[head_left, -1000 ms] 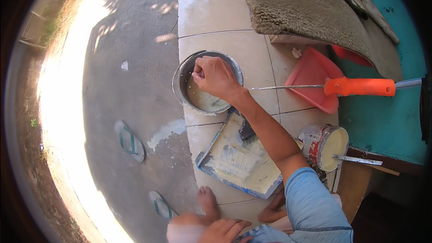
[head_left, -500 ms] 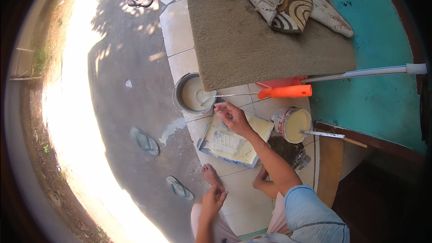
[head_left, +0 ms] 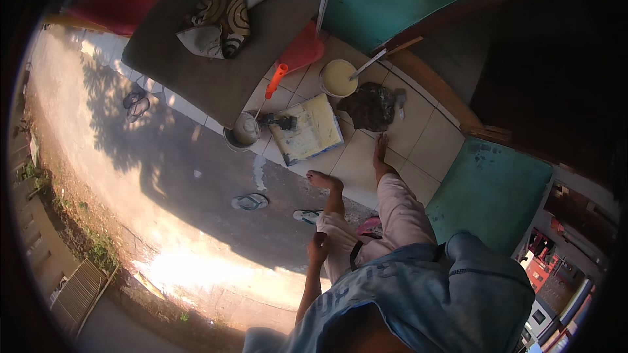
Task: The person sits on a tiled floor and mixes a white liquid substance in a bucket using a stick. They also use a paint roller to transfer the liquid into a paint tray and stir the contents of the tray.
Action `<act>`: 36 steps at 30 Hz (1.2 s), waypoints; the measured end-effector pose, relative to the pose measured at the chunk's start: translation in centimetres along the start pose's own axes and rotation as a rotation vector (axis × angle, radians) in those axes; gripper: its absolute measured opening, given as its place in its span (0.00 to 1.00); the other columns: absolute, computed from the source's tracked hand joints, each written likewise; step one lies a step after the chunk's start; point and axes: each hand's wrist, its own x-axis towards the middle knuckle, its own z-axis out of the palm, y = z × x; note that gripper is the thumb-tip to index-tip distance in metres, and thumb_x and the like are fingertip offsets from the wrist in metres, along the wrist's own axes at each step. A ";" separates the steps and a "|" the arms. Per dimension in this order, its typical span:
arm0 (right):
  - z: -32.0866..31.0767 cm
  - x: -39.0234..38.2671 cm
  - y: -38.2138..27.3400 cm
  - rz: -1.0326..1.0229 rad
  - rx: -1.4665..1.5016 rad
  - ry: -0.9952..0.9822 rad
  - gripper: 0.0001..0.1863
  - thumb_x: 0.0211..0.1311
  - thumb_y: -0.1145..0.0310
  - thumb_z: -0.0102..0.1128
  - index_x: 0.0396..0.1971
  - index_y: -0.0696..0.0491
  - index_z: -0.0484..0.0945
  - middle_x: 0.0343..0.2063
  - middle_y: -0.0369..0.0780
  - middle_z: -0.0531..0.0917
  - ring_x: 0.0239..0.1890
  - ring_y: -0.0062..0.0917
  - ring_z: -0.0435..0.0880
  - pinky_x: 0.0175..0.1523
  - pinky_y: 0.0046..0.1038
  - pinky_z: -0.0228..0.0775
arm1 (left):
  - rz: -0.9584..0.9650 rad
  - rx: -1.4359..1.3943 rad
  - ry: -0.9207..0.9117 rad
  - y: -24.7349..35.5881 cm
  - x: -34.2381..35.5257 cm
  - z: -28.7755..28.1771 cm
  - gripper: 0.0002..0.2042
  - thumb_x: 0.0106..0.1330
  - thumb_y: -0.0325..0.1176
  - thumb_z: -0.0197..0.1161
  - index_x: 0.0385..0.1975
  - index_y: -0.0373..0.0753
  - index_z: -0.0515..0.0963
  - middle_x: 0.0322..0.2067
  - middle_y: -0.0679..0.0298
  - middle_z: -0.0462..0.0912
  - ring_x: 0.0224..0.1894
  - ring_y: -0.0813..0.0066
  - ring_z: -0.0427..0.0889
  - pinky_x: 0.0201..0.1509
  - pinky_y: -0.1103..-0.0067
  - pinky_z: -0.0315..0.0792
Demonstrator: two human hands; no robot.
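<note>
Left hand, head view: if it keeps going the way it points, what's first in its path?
The left hand rests closed at the left knee, pointing up the shin. First in line looks like the bare left foot; depth unclear.

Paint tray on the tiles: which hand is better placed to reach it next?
Probably the left. The left hand rests by the left knee, and the paint tray lies straight beyond the left foot. The right hand cannot be made out past the denim sleeve.

Our left hand [head_left: 318, 246] hung at about six o'clock, fingers curled loosely, its bare forearm running down toward seven. Our right hand was hidden from view. Both bare feet pointed toward twelve o'clock.
</note>
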 end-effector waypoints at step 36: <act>-17.2 17.6 -14.8 -0.133 -0.287 0.184 0.40 0.58 0.46 0.61 0.67 0.42 0.56 0.62 0.54 0.64 0.62 0.60 0.62 0.56 0.61 0.62 | 0.859 0.476 -0.500 51.0 22.6 15.5 0.13 0.63 0.36 0.65 0.44 0.37 0.80 0.38 0.57 0.86 0.42 0.65 0.86 0.46 0.74 0.78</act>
